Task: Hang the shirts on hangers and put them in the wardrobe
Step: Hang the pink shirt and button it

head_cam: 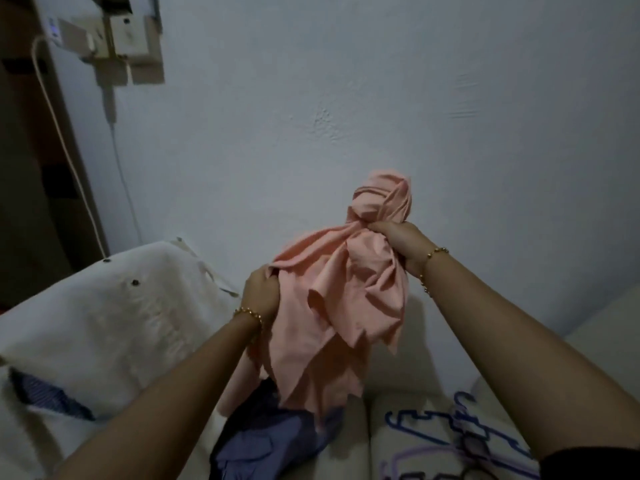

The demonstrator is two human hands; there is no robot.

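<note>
A crumpled peach shirt hangs in the air above the bed, bunched at its top. My right hand grips the gathered cloth near the top. My left hand grips the shirt's left edge, lower down. Below the shirt a blue-grey shirt lies in a heap on the bed. Blue and lilac plastic hangers lie on the bed at the lower right.
A white pillow with dark buttons sits at the left, a striped blue cloth beside it. The pale wall stands close behind. A socket block with chargers and cables hangs at the upper left beside a dark wooden edge.
</note>
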